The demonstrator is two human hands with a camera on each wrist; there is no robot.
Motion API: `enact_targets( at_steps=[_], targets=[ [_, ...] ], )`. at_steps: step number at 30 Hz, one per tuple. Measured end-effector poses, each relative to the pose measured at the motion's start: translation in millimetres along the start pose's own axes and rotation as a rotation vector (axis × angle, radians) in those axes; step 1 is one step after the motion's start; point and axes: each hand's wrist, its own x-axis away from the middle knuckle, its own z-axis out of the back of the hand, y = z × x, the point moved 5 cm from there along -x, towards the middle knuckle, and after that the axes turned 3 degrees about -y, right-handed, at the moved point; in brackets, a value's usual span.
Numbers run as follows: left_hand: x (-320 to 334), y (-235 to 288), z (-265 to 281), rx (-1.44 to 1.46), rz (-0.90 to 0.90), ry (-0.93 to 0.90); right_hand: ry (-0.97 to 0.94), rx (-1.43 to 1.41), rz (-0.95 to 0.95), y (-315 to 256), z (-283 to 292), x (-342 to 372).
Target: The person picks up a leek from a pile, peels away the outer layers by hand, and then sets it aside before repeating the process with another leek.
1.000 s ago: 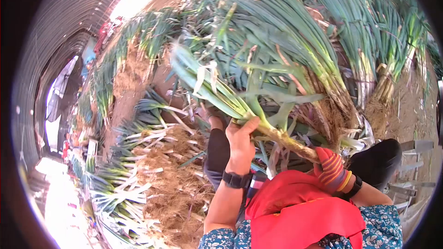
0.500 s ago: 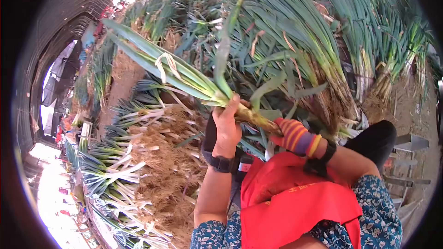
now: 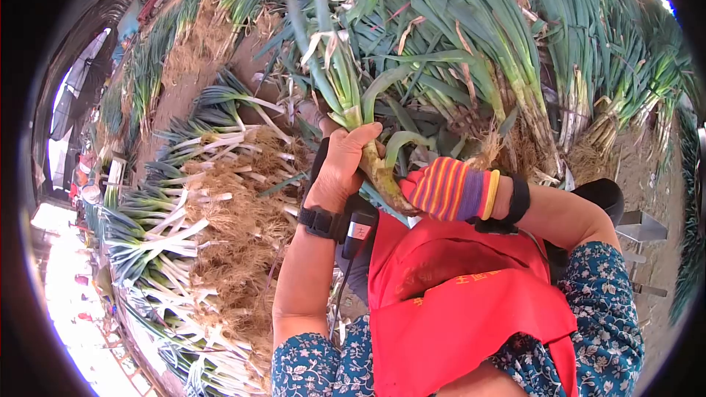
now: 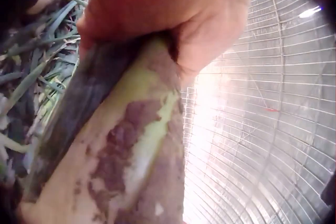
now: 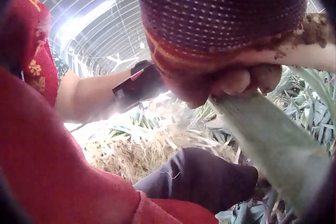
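Both hands clamped on one leek (image 3: 380, 173), held above the ground (image 3: 184, 95) in front of a red apron (image 3: 471, 316)
The bare left hand (image 3: 343, 162) has its fingers wrapped round it just below the leafy top, which points away from the apron; the right hand (image 3: 450, 188), in a striped glove, has its fingers clamped near the lower end, a broad leaf (image 5: 270, 140) coming out from under them; a pile of leeks (image 3: 170, 226) lies on the ground to the left, brown roots (image 3: 228, 250) turned inward

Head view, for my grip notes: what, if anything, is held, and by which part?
A leek: the left hand grips its upper stalk, the right hand its lower end.
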Motion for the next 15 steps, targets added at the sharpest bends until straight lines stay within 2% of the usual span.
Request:
enact_targets(
  at_steps=[1, 2, 4, 5, 6, 8, 10, 12, 13, 14, 15],
  targets=[
    [-1, -3, 4, -0.031, 0.011, 0.002, 0.115, 0.140, 0.049, -1, -14, 4],
    [-2, -7, 6, -0.029, 0.003, -0.009, 0.112, 0.153, 0.046, -3, -16, 2],
    [-4, -16, 13, -0.045, 0.018, 0.023, -0.081, 0.103, 0.046, -5, -30, -8],
    [-6, -19, 18, -0.056, 0.057, -0.027, 0.174, 0.068, 0.096, -7, -24, -15],
    [-9, -27, 23, -0.049, 0.066, -0.013, 0.171, 0.052, 0.103, -5, -29, -17],
    [-14, -55, 23, -0.033, 0.292, -0.202, 0.009, 0.008, 0.359, -12, -2, -39],
    [-18, -57, 24, 0.067, 0.300, -0.217, 0.041, 0.023, 0.373, -1, -7, -40],
    [-21, -56, 19, 0.451, 0.296, -0.109, 0.129, -0.091, 0.185, 17, -4, -35],
    [-29, -52, 25, 0.426, 0.130, -0.062, 0.099, -0.309, 0.016, 29, -8, -28],
    [-32, -54, 34, 0.387, 0.132, -0.067, -0.006, -0.471, -0.218, 41, -22, -20],
    [-37, -59, 44, 0.426, 0.127, -0.021, 0.102, -0.531, -0.334, 44, -26, -9]
  ],
)
